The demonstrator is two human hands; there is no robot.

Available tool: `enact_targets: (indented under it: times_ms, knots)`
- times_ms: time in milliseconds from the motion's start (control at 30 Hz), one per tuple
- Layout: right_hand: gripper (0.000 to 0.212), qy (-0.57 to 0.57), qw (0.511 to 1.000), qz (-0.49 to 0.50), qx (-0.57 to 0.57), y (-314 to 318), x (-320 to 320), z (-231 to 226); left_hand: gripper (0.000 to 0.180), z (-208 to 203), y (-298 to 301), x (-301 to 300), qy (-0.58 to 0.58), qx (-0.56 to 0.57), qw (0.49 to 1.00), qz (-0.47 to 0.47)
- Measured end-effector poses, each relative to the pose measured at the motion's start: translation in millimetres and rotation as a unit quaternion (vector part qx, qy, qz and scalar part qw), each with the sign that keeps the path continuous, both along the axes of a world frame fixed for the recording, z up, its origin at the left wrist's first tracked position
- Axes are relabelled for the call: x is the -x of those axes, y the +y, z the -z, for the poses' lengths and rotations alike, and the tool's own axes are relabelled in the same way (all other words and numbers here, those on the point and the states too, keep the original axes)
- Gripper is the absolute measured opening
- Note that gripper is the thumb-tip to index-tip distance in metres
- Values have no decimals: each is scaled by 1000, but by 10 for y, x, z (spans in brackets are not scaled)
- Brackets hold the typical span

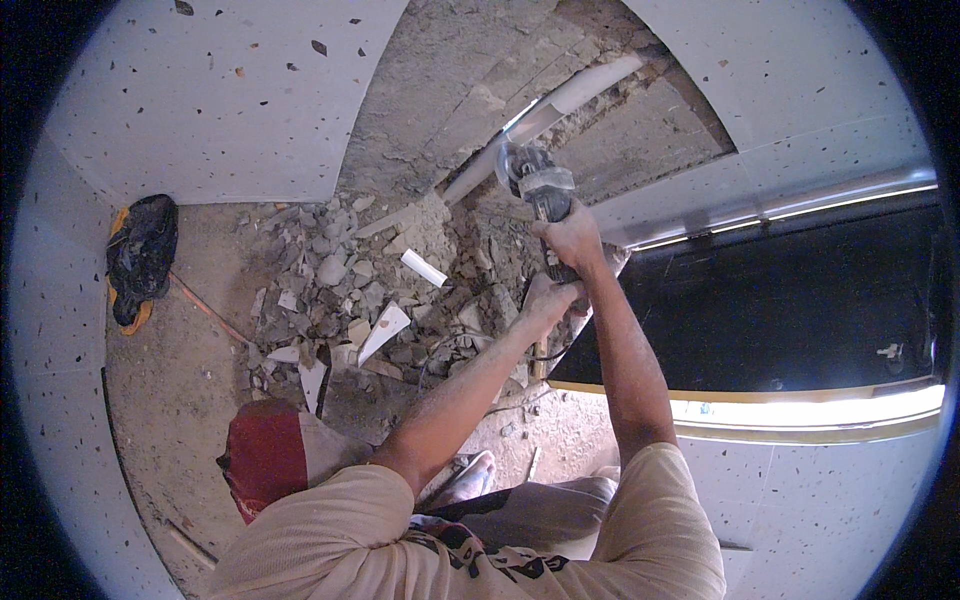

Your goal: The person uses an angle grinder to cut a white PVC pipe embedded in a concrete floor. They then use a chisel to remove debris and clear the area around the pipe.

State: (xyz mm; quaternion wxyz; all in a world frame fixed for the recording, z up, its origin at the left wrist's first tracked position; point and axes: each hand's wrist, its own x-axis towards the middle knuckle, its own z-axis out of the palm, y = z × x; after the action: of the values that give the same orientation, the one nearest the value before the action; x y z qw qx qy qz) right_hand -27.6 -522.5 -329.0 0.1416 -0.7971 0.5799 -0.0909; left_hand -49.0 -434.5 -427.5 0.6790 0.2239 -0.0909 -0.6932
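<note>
Both of my hands are wrapped round a dusty dark angle grinder (545, 185). My right hand (572, 238) grips its body nearer the disc, while my left hand (550, 298) holds the rear end. The grinder's disc is at a white plastic pipe (590, 88) that runs slantwise along a chased-out strip of bare masonry (440, 90). A section of the pipe wall just beyond the disc looks cut open. Whether the disc touches the pipe is hard to tell.
Broken rubble (330, 265) lies heaped below the pipe, with white pieces (384, 330) among it. A black plastic bag (143, 245) sits at the left. On the right is a dark door panel (760, 300). A red and whitish rounded thing (268, 462) is near my left shoulder.
</note>
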Motion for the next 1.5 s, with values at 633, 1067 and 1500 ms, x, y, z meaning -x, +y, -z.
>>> enact_targets:
  times_ms: [633, 1067, 1500]
  knots:
    - [58, 0, 1000, 14, -4, -187, -226, 38, 18, 61, -208, -307, -15, 24, 999, 37]
    - [56, -10, 999, 12, 31, -237, -99, 183, 21, 192, -296, -163, -54, -14, 996, 68]
    - [54, -10, 999, 32, 40, -192, -193, 191, 26, 348, -358, -200, 6, 4, 994, 111]
